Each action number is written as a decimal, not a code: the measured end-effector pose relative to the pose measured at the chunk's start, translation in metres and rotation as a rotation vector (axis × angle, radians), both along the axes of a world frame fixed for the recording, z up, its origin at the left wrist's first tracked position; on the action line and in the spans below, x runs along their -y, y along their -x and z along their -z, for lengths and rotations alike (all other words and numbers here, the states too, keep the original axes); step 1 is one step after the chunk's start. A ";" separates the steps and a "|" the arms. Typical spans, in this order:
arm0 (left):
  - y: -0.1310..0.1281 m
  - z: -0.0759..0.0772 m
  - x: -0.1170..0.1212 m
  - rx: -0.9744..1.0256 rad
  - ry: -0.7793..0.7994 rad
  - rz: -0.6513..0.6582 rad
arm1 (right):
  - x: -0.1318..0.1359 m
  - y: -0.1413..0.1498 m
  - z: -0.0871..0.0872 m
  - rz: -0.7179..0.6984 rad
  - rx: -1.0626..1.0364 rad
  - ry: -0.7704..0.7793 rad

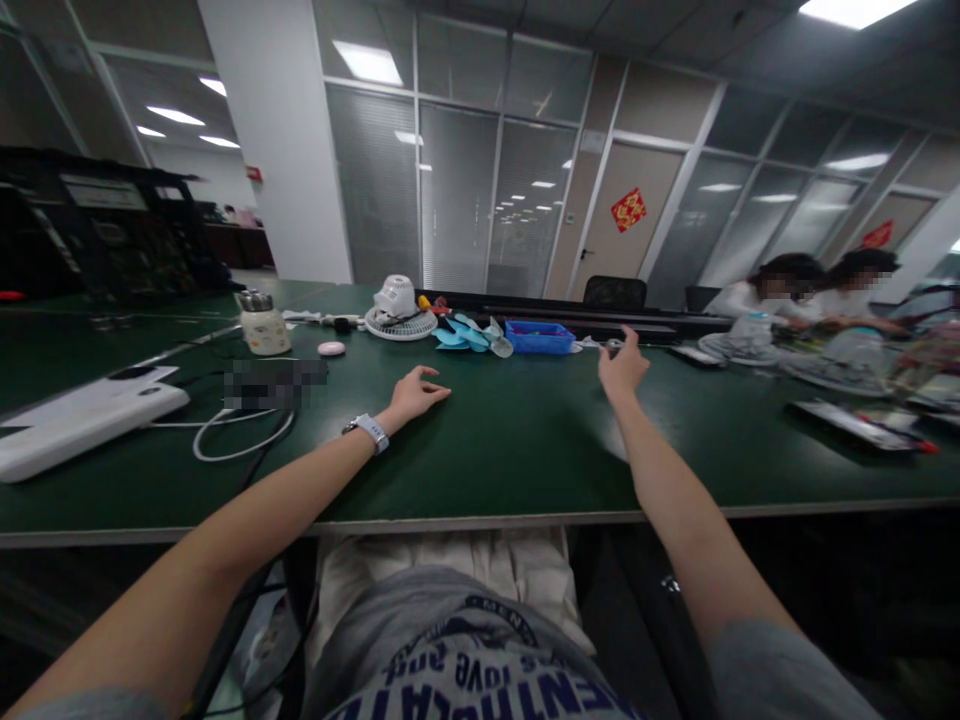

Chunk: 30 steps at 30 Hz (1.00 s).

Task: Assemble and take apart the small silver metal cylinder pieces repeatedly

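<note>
My left hand [418,392] rests on the green table [480,450], fingers slightly apart and nothing in them. A watch [367,432] is on that wrist. Further right, my right hand [624,368] is held over the table with thumb and index finger spread. A small grey metallic item [613,345] shows by its thumb, and I cannot make out whether they touch. Beyond the hands are a blue plastic basket [538,340], light-blue fan blades [463,335] and a white fan part on a round grille [399,318].
A cream bottle [264,325] and a pale pink round item [331,349] stand to the left, near a looped white cable [244,440] and a long white device [90,430]. At right lies a tray of tools [859,425]. Two people [780,285] sit beyond it.
</note>
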<state>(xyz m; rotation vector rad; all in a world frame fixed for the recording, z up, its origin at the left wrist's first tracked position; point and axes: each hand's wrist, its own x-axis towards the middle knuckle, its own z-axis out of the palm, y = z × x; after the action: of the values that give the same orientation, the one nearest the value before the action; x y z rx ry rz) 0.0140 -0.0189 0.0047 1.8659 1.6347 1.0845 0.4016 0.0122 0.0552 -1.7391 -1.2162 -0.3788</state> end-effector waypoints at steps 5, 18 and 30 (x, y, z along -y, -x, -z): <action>-0.001 -0.002 -0.004 0.038 0.012 -0.121 | 0.006 -0.043 0.014 0.263 -0.113 0.198; 0.002 -0.003 -0.006 0.095 -0.040 -0.301 | 0.007 0.017 0.003 0.119 0.168 -0.040; 0.000 -0.009 0.002 -0.006 -0.004 -0.357 | 0.023 0.216 0.043 -0.920 0.667 0.260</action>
<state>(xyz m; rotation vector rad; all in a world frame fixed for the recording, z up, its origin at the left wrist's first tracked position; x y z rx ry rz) 0.0135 -0.0210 0.0136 1.6162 2.0217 1.2213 0.1861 -0.0109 0.0125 -1.0707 -2.4676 -0.2400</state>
